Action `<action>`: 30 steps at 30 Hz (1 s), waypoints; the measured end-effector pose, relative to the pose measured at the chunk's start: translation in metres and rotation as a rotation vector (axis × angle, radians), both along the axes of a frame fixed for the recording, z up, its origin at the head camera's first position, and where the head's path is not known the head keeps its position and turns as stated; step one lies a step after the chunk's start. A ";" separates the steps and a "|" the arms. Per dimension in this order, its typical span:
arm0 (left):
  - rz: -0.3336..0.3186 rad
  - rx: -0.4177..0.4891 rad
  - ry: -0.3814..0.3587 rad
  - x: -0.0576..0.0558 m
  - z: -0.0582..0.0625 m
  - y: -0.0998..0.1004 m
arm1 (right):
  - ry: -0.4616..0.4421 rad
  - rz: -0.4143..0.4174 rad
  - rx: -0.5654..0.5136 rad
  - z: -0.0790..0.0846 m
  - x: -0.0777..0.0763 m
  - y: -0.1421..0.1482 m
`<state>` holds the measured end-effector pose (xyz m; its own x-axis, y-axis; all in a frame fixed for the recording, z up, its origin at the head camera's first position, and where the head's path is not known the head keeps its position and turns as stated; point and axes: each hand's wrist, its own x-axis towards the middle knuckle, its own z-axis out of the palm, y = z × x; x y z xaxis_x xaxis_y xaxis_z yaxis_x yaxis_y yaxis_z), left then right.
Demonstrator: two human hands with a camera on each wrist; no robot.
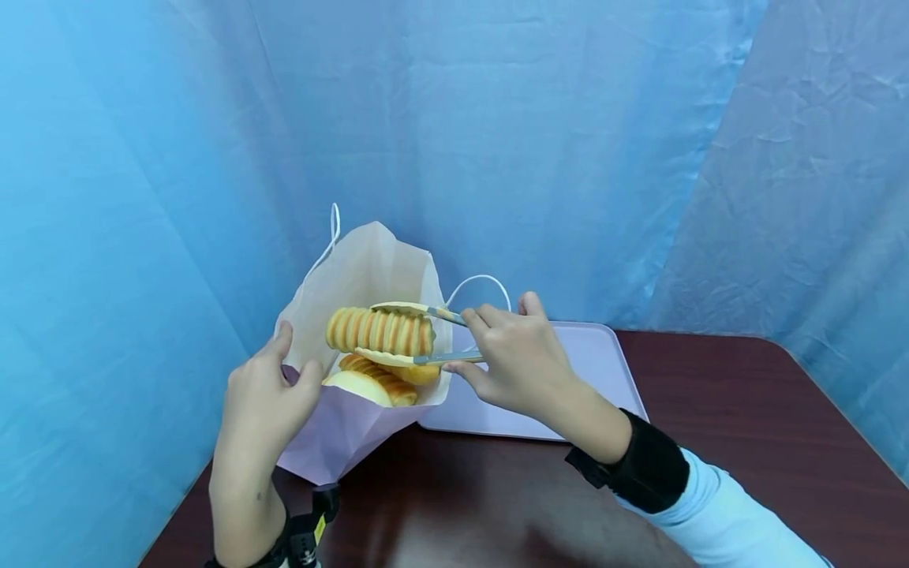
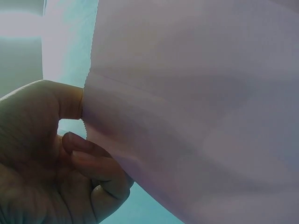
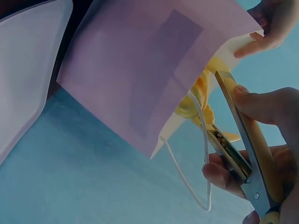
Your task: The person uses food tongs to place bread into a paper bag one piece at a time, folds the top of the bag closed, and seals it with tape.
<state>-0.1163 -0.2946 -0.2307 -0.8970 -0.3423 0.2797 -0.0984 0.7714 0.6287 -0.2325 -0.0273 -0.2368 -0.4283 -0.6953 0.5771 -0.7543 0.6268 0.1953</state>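
My left hand [image 1: 264, 402] holds the near left rim of a lilac paper bag [image 1: 337, 430], thumb at the edge and fingers curled below, as the left wrist view shows. With my right hand [image 1: 521, 363] I grip metal tongs [image 3: 250, 140] that have pale yellow tips. Between those tips is a ridged golden bread roll [image 1: 379, 331], held level at the bag's mouth. Beneath it inside the bag lie a darker ridged roll [image 1: 383, 381], a pale smooth bun [image 1: 360, 386] and a yellow piece [image 1: 420, 373], partly covered by the tongs. The bag tilts its opening toward me.
A pale lilac tray [image 1: 596, 371] lies right of the bag, partly behind my right hand. White cord handles [image 1: 483, 276] loop up from the bag. The dark brown table [image 1: 724, 418] ends at blue curtains [image 1: 540, 158] behind and on both sides.
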 end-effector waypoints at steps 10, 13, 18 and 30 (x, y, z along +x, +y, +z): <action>0.015 -0.003 0.013 -0.001 0.000 0.000 | -0.013 0.016 -0.020 -0.003 -0.001 -0.005; 0.019 0.002 0.008 -0.002 0.000 0.000 | -0.024 0.022 -0.023 -0.004 -0.002 -0.006; 0.025 0.013 0.000 -0.002 -0.001 -0.001 | -0.054 0.031 -0.021 -0.006 -0.004 -0.007; 0.023 0.037 0.012 -0.007 -0.002 -0.003 | -0.071 0.028 -0.124 -0.003 -0.006 0.002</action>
